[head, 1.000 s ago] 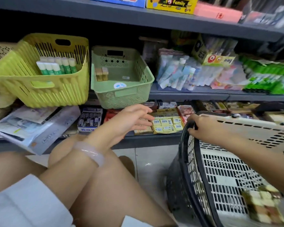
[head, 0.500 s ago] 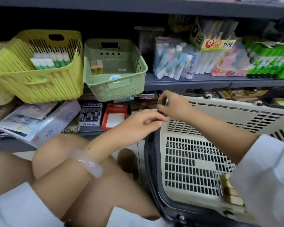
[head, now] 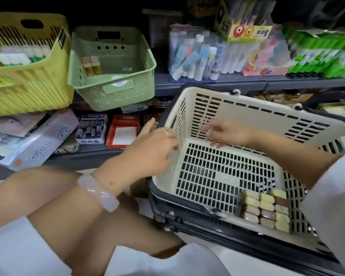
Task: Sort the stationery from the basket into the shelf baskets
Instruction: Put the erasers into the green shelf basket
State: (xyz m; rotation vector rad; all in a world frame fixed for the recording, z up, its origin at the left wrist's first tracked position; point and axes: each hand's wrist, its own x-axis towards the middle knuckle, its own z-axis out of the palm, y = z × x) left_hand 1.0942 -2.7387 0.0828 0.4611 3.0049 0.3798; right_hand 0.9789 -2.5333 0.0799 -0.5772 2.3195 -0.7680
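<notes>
- The cream shopping basket point(head: 247, 108) sits low at the right, in front of the shelf, inside a dark outer frame; its slotted floor is mostly bare.
- A block of small wrapped stationery pieces point(head: 265, 211), cream, yellow and brown, lies packed in rows in the basket's near right corner.
- The left hand point(head: 153, 148) is at the basket's left wall, fingers spread loosely over the rim and the wall's outer face, holding nothing; it wears a ring, and a pale bangle point(head: 98, 193) circles the wrist.
- The right hand point(head: 225, 133) hovers inside the basket above the floor, fingers relaxed and slightly spread, holding nothing; it is blurred.
- On the shelf above left, the green shelf basket point(head: 112, 90) holds two small tan boxes point(head: 92, 65) standing against its left wall.
- Just beside it to the left, the yellow shelf basket point(head: 28, 90) holds a row of white-and-green sticks point(head: 22, 55).
- Right of the green one, glue sticks in clear packaging point(head: 197, 56) and green packets point(head: 319, 56) crowd the shelf point(head: 207, 81).
- On the lower shelf lie a box of batteries point(head: 92, 129), a red tray point(head: 124, 132) and a flat pale package point(head: 36, 140).
- Bare knees and white sleeves fill the near foreground.
</notes>
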